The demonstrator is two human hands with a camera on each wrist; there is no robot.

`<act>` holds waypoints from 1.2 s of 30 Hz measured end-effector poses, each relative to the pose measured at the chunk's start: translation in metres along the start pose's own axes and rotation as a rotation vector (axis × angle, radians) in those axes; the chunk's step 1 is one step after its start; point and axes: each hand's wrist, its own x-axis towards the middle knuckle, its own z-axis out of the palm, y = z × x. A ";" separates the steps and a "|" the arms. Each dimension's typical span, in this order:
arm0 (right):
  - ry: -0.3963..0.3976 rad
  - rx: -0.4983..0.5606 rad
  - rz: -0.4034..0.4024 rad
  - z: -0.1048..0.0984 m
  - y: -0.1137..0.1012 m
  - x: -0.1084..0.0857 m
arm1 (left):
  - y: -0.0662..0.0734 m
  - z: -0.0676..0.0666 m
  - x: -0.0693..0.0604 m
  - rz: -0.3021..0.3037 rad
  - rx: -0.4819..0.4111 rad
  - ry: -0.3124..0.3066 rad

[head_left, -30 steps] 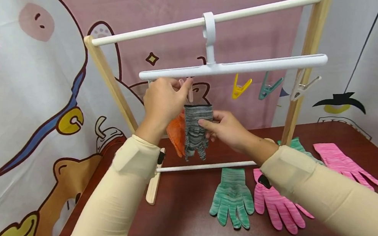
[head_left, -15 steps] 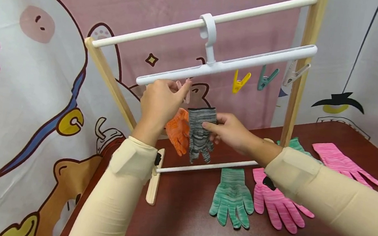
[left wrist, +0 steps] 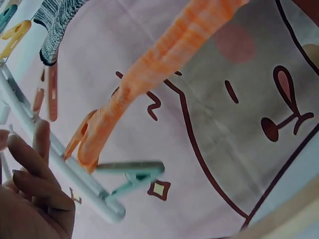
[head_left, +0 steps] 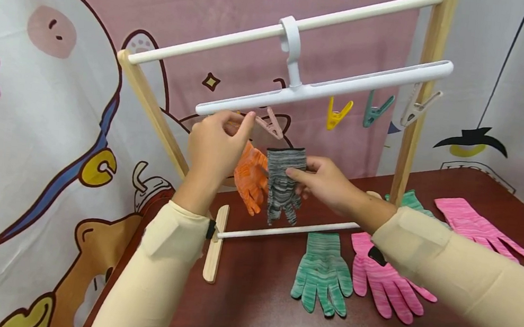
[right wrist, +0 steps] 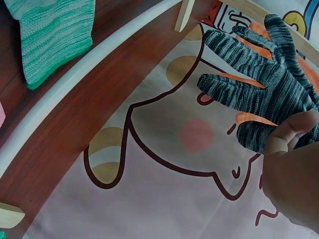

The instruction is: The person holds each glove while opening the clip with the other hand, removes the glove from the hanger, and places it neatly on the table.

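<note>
My right hand (head_left: pixel 327 183) pinches a grey and black striped knit glove (head_left: pixel 284 179) near its cuff; its fingers dangle downward. In the right wrist view the thumb lies across this glove (right wrist: pixel 279 79). Just above its cuff, a pink clothespin (head_left: pixel 272 124) hangs from the white hanger (head_left: pixel 346 89). My left hand (head_left: pixel 215 150) is beside that clothespin, fingers fairly straight, holding nothing. In the left wrist view an orange glove (left wrist: pixel 149 64) hangs at a green clothespin (left wrist: pixel 134 177) near the hanger's end. Whether the pink clothespin touches the grey glove, I cannot tell.
The hanger hooks over the rack's top rod (head_left: pixel 364 15). Yellow (head_left: pixel 338 115), teal (head_left: pixel 376 111) and pale (head_left: pixel 418 110) clothespins hang at its right. Green (head_left: pixel 322 274) and pink (head_left: pixel 388 283) gloves lie on the dark red table (head_left: pixel 257 301), with more behind the right arm.
My left hand has let go of the pink clothespin and drawn slightly left and down. The grey glove, in my right hand, has shifted a little to the right. The hanger has swung slightly.
</note>
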 end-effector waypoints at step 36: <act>0.016 -0.061 0.035 -0.007 0.015 -0.017 | -0.147 0.012 -0.083 -0.313 0.409 -0.077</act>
